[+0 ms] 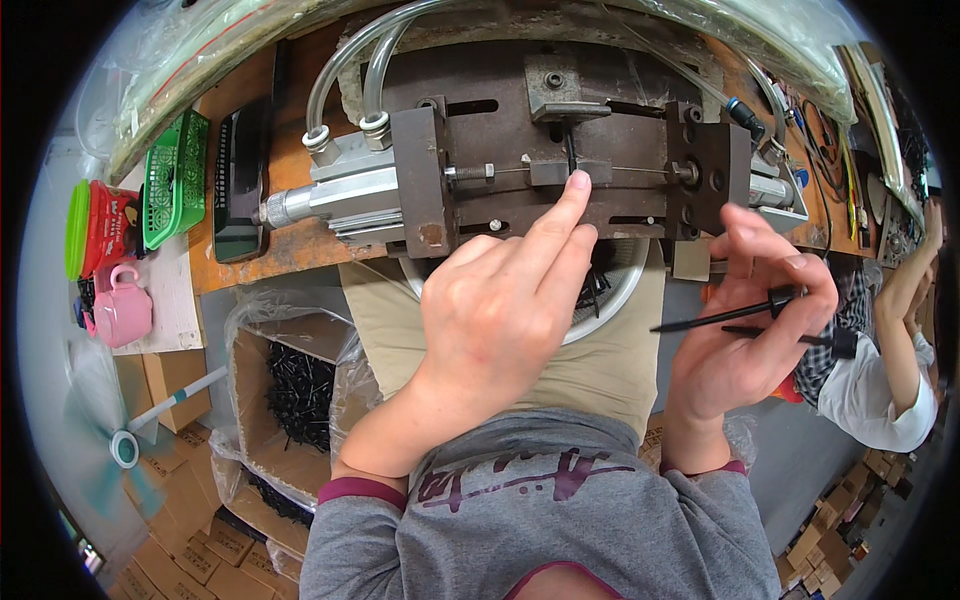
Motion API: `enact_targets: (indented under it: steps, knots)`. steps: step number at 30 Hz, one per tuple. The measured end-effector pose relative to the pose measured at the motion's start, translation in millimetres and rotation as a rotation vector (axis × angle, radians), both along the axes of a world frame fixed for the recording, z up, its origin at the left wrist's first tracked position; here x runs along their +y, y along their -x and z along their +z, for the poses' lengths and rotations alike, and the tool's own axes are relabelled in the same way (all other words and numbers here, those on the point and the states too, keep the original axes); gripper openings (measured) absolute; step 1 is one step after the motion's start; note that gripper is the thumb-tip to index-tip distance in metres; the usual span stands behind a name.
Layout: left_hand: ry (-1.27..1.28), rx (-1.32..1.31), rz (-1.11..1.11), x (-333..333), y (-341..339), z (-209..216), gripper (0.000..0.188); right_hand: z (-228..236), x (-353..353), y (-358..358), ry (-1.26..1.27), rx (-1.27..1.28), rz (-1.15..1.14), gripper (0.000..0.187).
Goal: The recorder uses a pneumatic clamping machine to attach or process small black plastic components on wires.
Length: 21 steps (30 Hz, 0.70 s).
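My left hand [505, 305] reaches up to a metal clamping fixture [490, 215] with its index and middle fingers stretched out. The index fingertip rests at the lower end of a thin black rod [571, 148], which stands in a small steel block [548, 174] under a bracket [556, 100]. What lies under the fingertip is hidden. To the right, my right hand [740, 345] is closed around black plastic spikes [700, 320] with thicker heads. They stick out between its fingers, clear of the fixture.
Air cylinders [350, 185] with hoses flank the fixture. Below it, a white-rimmed basin [610, 315] holds black pieces. A lined carton [255, 390] of black spikes stands at left, near a fan [124, 450], pink mug [124, 308] and green basket [175, 180]. Another person [885, 370] sits at right.
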<state>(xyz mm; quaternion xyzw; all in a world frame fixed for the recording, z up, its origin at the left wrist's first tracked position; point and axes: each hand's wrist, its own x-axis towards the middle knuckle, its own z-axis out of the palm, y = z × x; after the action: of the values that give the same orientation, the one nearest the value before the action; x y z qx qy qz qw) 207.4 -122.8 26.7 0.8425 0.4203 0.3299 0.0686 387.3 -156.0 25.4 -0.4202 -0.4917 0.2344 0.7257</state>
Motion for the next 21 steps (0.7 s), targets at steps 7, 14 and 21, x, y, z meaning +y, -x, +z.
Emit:
enact_targets:
  steps: [7, 14, 21]
  knots:
    - [0.536, -0.541, -0.41, -13.0, -4.6, 25.3, 0.032, 2.7, 5.7, 16.0, -0.112, -0.457, 0.279, 0.046]
    - [0.561, -0.578, -0.338, -16.5, 1.1, 31.8, 0.031, -0.6, 10.1, 19.2, -0.125, -0.49, 0.347, 0.056]
    - [0.241, -0.447, -0.232, -12.9, 11.2, 22.6, 0.045, -9.4, -10.4, -3.5, -0.068, -0.324, -0.003, 0.068]
